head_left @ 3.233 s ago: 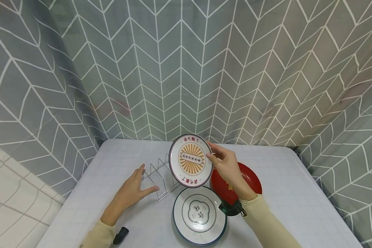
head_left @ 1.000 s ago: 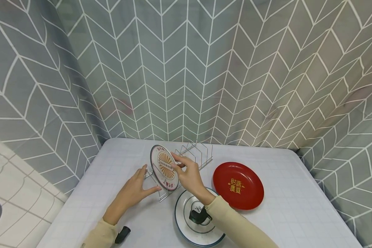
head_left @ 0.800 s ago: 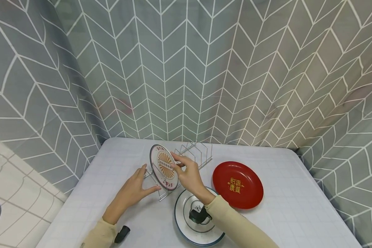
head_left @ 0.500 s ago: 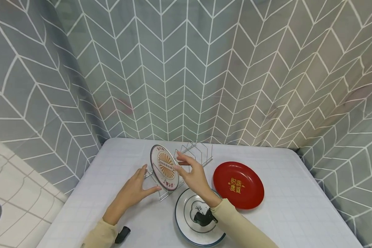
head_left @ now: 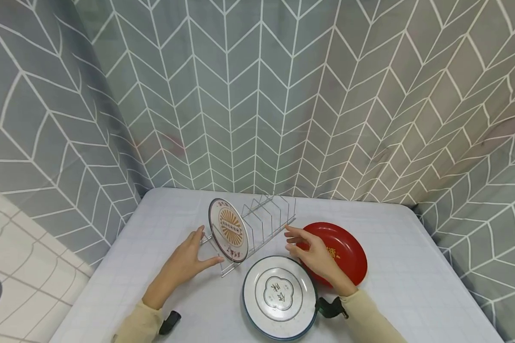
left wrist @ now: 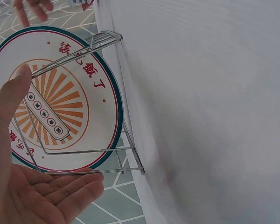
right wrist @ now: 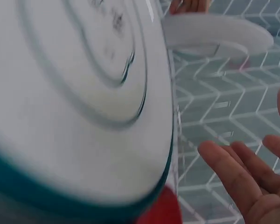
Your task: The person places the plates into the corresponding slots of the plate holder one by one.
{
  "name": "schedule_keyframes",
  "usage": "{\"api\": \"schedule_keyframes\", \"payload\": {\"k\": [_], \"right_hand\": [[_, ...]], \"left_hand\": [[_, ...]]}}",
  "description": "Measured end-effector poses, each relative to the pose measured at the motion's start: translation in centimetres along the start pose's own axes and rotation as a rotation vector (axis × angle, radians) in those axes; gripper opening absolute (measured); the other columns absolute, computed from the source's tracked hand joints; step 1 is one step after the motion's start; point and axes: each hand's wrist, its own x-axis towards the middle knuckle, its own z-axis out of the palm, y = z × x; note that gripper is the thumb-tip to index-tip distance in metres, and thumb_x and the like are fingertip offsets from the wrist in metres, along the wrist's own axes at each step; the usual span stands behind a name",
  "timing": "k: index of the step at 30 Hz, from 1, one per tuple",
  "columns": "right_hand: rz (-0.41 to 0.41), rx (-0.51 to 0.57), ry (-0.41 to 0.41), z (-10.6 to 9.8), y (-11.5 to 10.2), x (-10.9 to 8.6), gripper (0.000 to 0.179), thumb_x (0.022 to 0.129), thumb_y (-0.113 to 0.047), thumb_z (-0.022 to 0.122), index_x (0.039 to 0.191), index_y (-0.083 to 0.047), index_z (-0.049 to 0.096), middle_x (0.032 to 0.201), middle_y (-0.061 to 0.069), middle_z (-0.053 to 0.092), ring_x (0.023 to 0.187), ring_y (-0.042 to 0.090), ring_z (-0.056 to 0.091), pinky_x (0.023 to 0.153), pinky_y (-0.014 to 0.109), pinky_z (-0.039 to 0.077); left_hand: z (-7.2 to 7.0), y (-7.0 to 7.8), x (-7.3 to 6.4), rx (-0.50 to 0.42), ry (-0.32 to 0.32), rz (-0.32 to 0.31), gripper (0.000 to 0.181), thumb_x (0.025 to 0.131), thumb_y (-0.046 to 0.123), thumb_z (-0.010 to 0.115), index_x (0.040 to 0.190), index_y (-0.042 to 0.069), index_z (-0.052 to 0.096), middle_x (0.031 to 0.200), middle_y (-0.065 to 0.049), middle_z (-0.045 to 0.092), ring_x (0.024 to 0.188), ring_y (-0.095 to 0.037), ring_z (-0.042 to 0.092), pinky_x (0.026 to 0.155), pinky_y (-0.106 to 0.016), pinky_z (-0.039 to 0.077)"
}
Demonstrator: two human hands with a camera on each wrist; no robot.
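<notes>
A round white plate with an orange sunburst [head_left: 231, 227] stands tilted in the left end of a wire dish rack [head_left: 263, 224]. My left hand [head_left: 181, 264] is at that end, its thumb and fingers spread either side; in the left wrist view the thumb [left wrist: 11, 93] lies by the upper wires and the fingers touch a lower wire. My right hand [head_left: 315, 252] is over the left part of a red oval plate [head_left: 347, 247], fingers loosely spread and holding nothing. Nearest to me lies an upturned white plate with a blue rim [head_left: 279, 297], apparently stacked on another.
The rack's several slots right of the sunburst plate hold nothing. A white cloth [head_left: 412, 286] covers the table, and a patterned curtain [head_left: 257, 95] hangs behind it. Black wrist devices [head_left: 331, 307] sit below both hands.
My right hand has let go of the sunburst plate in the rack and moved right, over the red plate. The left hand has stayed at the rack's end.
</notes>
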Motion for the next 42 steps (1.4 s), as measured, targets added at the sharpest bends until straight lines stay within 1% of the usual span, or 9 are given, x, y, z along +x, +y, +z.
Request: {"api": "schedule_keyframes", "payload": {"k": [6, 9, 14, 17, 22, 27, 35, 38, 42], "right_hand": [[0.066, -0.106, -0.160, -2.1, 1.8, -0.5, 0.050, 0.091, -0.021, 0.071, 0.137, -0.011, 0.056, 0.126, 0.013, 0.066, 0.115, 0.032, 0.063, 0.090, 0.033, 0.059], [0.052, -0.137, -0.222, -2.6, 2.2, -0.6, 0.050, 0.090, -0.023, 0.072, 0.135, -0.008, 0.058, 0.126, 0.012, 0.067, 0.116, 0.031, 0.063, 0.090, 0.034, 0.059], [-0.008, -0.195, -0.262, -2.8, 2.5, -0.3, 0.049, 0.088, -0.023, 0.073, 0.133, -0.009, 0.060, 0.128, 0.007, 0.066, 0.118, 0.029, 0.062, 0.095, 0.041, 0.056], [-0.040, -0.241, -0.302, -2.6, 2.6, 0.1, 0.048, 0.088, -0.026, 0.074, 0.132, -0.012, 0.061, 0.130, 0.005, 0.065, 0.124, 0.029, 0.058, 0.100, 0.049, 0.052], [-0.036, -0.263, -0.377, -2.2, 2.8, 0.5, 0.050, 0.086, -0.028, 0.075, 0.133, -0.017, 0.061, 0.144, 0.015, 0.053, 0.138, 0.040, 0.043, 0.105, 0.060, 0.043], [-0.060, -0.272, -0.438, -2.0, 3.7, 0.8, 0.056, 0.084, -0.024, 0.077, 0.136, -0.013, 0.059, 0.146, 0.016, 0.051, 0.144, 0.042, 0.032, 0.112, 0.065, 0.028], [-0.183, -0.313, -0.471, -1.9, 4.6, 1.2, 0.053, 0.084, -0.023, 0.076, 0.132, -0.005, 0.062, 0.136, 0.013, 0.060, 0.144, 0.043, 0.031, 0.116, 0.067, 0.013], [-0.177, -0.296, -0.472, -1.7, 4.7, 1.2, 0.049, 0.086, -0.022, 0.075, 0.130, -0.005, 0.063, 0.136, 0.012, 0.061, 0.144, 0.042, 0.030, 0.116, 0.066, 0.013], [-0.128, -0.254, -0.442, -1.8, 4.6, 1.2, 0.045, 0.087, -0.021, 0.073, 0.129, -0.007, 0.064, 0.135, 0.011, 0.061, 0.145, 0.040, 0.031, 0.116, 0.063, 0.021]], "left_hand": [[-0.1, 0.0, -0.1, 0.002, 0.003, -0.008, 0.114, 0.076, 0.064, 0.072, 0.149, -0.010, 0.025, 0.144, -0.033, 0.043, 0.128, -0.048, 0.050, 0.103, -0.058, 0.045], [-0.2, 0.1, -0.1, 0.004, 0.006, -0.006, 0.113, 0.077, 0.062, 0.073, 0.149, -0.010, 0.026, 0.144, -0.033, 0.043, 0.128, -0.048, 0.050, 0.103, -0.058, 0.045], [-0.1, 0.1, -0.1, 0.003, 0.008, -0.007, 0.113, 0.076, 0.063, 0.073, 0.149, -0.010, 0.026, 0.144, -0.033, 0.043, 0.128, -0.048, 0.050, 0.104, -0.058, 0.045], [-0.1, 0.1, -0.1, 0.003, 0.005, -0.010, 0.112, 0.076, 0.062, 0.074, 0.149, -0.010, 0.025, 0.144, -0.033, 0.043, 0.127, -0.048, 0.050, 0.103, -0.058, 0.045], [0.0, 0.1, -0.1, 0.000, 0.006, -0.009, 0.112, 0.076, 0.061, 0.074, 0.149, -0.010, 0.026, 0.144, -0.033, 0.043, 0.127, -0.048, 0.050, 0.103, -0.058, 0.046], [0.2, 0.2, 0.0, 0.003, 0.003, 0.001, 0.113, 0.076, 0.063, 0.073, 0.149, -0.009, 0.026, 0.144, -0.033, 0.043, 0.128, -0.047, 0.051, 0.103, -0.057, 0.046], [0.0, 0.3, 0.1, 0.015, 0.018, 0.017, 0.114, 0.075, 0.064, 0.073, 0.148, -0.010, 0.027, 0.144, -0.033, 0.043, 0.128, -0.047, 0.050, 0.103, -0.057, 0.046], [-0.1, 0.3, 0.1, 0.015, 0.012, 0.007, 0.114, 0.075, 0.065, 0.072, 0.148, -0.010, 0.027, 0.144, -0.033, 0.043, 0.128, -0.047, 0.050, 0.103, -0.057, 0.046], [0.0, 0.2, 0.1, 0.012, 0.005, -0.003, 0.114, 0.075, 0.065, 0.072, 0.149, -0.009, 0.027, 0.145, -0.033, 0.043, 0.128, -0.047, 0.050, 0.103, -0.058, 0.045]]}}
